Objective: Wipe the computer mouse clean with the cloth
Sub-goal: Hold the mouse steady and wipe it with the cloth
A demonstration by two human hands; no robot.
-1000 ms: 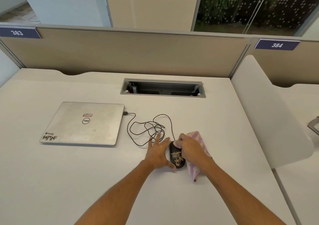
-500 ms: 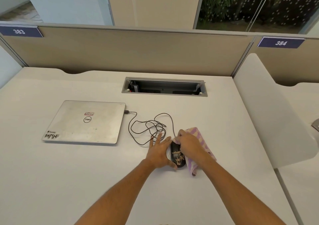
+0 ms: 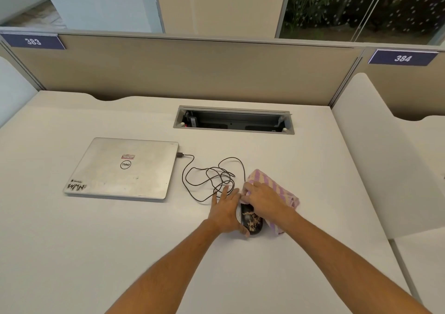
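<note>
Mouse: the glossy black corded computer mouse with a pale gold pattern (image 3: 251, 219) lies on the white desk (image 3: 96, 241), at about 5 o'clock from the cable tangle, between the two hands; its front half is hidden under the right hand.
Left hand: the left hand (image 3: 226, 211) lies flat at the mouse's 9 o'clock side, fingers stretched out and slightly spread, thumb hooked round the near end; it closes on nothing, and seems placed there to brace the mouse against sliding.
Right hand: the right hand (image 3: 263, 199) presses a soft pink-and-cream striped cloth (image 3: 277, 189) onto the mouse's front, fingers curled over a bunched fold; the rest of the cloth trails out toward 3 o'clock.
Cable: the thin black cord (image 3: 212, 178) loops loosely at 11 o'clock from the mouse and runs to the closed silver laptop (image 3: 125, 169) at 9 o'clock, so the mouse can only shift a little.
Step, judged: wiping the front and top; the patterned rear appears still uncovered.
Risk, judged: dragging the cord could tug at the laptop plug.
</note>
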